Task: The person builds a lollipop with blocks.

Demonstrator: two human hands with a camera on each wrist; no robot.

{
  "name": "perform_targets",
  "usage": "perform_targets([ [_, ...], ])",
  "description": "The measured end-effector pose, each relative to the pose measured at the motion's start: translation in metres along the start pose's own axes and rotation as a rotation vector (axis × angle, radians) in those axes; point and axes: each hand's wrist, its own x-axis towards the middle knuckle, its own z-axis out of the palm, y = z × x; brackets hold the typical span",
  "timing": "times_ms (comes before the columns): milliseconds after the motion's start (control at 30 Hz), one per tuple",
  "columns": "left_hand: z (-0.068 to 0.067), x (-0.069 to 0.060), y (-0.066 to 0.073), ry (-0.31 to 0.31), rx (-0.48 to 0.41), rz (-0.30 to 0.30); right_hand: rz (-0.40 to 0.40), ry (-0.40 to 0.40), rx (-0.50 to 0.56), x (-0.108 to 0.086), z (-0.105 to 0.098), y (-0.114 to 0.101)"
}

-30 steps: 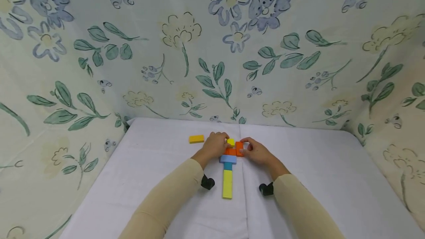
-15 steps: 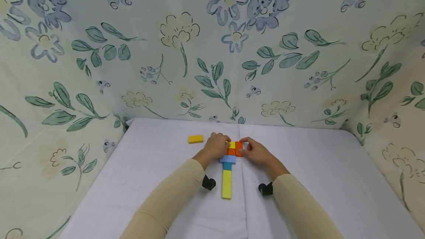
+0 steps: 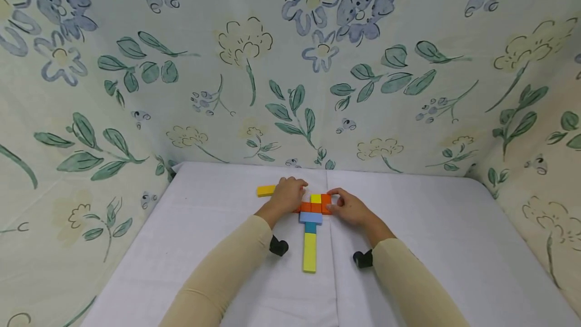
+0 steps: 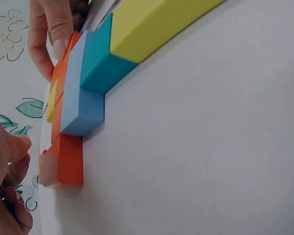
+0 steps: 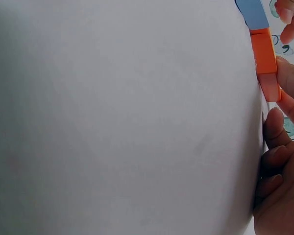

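Flat coloured blocks form a figure on the table: a long yellow-green block [image 3: 309, 252], a teal block [image 3: 310, 227], a light-blue block [image 3: 310, 218], orange blocks [image 3: 311, 207] above it and a small yellow block [image 3: 315, 198]. At the figure's right, my right hand [image 3: 351, 207] pinches an upright orange block [image 3: 326, 204] between thumb and finger. My left hand [image 3: 287, 195] hovers by the left end, partly hiding an orange block there. In the left wrist view, the left hand [image 4: 7, 181] is apart from that left-end orange block [image 4: 71, 164], its fingers loosely bent and holding nothing.
Just left of my left hand lies a loose amber-yellow block [image 3: 266, 191], partly covered by it. A white cloth [image 3: 408, 206] covers the table. Floral fabric [image 3: 290, 74] hangs behind and at the sides. Black wrist mounts [image 3: 363, 259] stick out under both forearms.
My left hand has let go of the small yellow block after seating it against the upright orange block, then moved left. My right hand has stayed on its orange block.
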Motion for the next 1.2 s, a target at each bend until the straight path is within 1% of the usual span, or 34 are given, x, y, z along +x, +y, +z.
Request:
perform_targets([
  [133,-0.003,0.001,-0.012,-0.009,0.057,-0.043,0.010,-0.001,0.001,-0.001,0.000,-0.001],
  [200,-0.004,0.000,-0.016,-0.018,0.101,-0.043,0.012,0.002,0.000,-0.002,0.000,-0.001],
  [367,-0.007,-0.002,-0.021,-0.020,0.171,-0.025,0.013,0.009,-0.010,-0.003,0.000,-0.003],
  [533,-0.008,-0.003,-0.030,0.001,0.215,-0.050,0.012,0.011,-0.018,-0.004,0.001,-0.005],
  [633,-0.009,-0.003,-0.037,0.018,0.211,-0.079,0.012,0.011,-0.019,-0.004,0.002,-0.005],
  [833,-0.015,-0.006,-0.049,0.026,0.134,-0.112,0.019,0.010,-0.017,-0.004,0.000,-0.006],
  [933,-0.017,-0.008,-0.053,0.031,0.117,-0.100,0.020,0.011,-0.018,-0.005,0.000,-0.006],
  [1000,-0.017,-0.009,-0.056,0.042,0.108,-0.079,0.022,0.011,-0.013,-0.005,-0.001,-0.006],
  [1133,-0.014,-0.008,-0.064,0.075,0.101,-0.030,0.030,0.010,-0.003,-0.004,0.000,-0.004],
  [1200,-0.012,-0.005,-0.069,0.082,0.110,-0.022,0.032,0.011,-0.001,-0.003,0.001,-0.004],
])
